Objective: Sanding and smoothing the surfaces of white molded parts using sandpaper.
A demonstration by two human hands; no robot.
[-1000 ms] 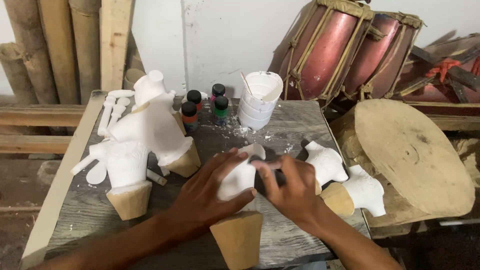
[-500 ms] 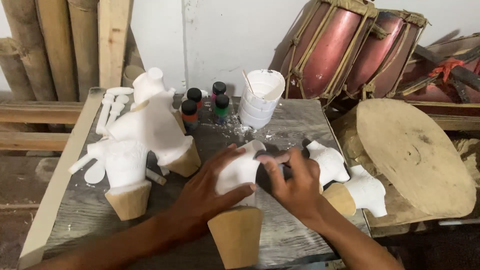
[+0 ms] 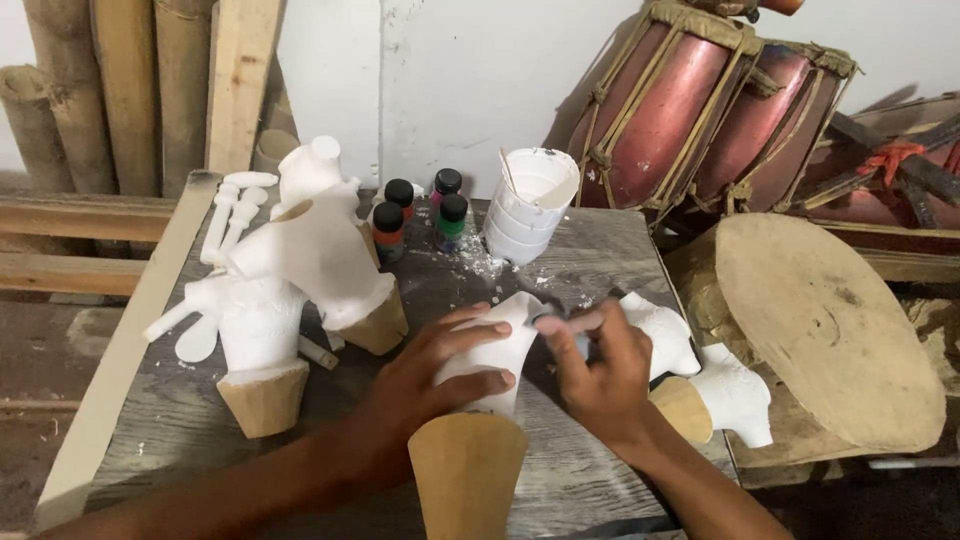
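Left hand (image 3: pixel 430 375) wraps the white plaster figure (image 3: pixel 495 350) on its tan cone base (image 3: pixel 465 480) at table centre; right hand (image 3: pixel 600 375) pinches a small tool, too hidden to name, against its 3 o'clock side. Bare grey tabletop (image 3: pixel 170 440) opens toward 9 o'clock; two more figures (image 3: pixel 700 375) crowd the 3 o'clock edge. Since half a second ago, both hands have barely shifted

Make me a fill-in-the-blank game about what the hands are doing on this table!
1. The left hand wraps around a white figure that stands on a cone-shaped base made of ____.
2. The small paint bottles all have caps coloured ____.
3. The stack of white cups stands on the table in front of two big red ____.
4. The right hand works at the figure's ____ side.

Missing words: wood; black; drums; right
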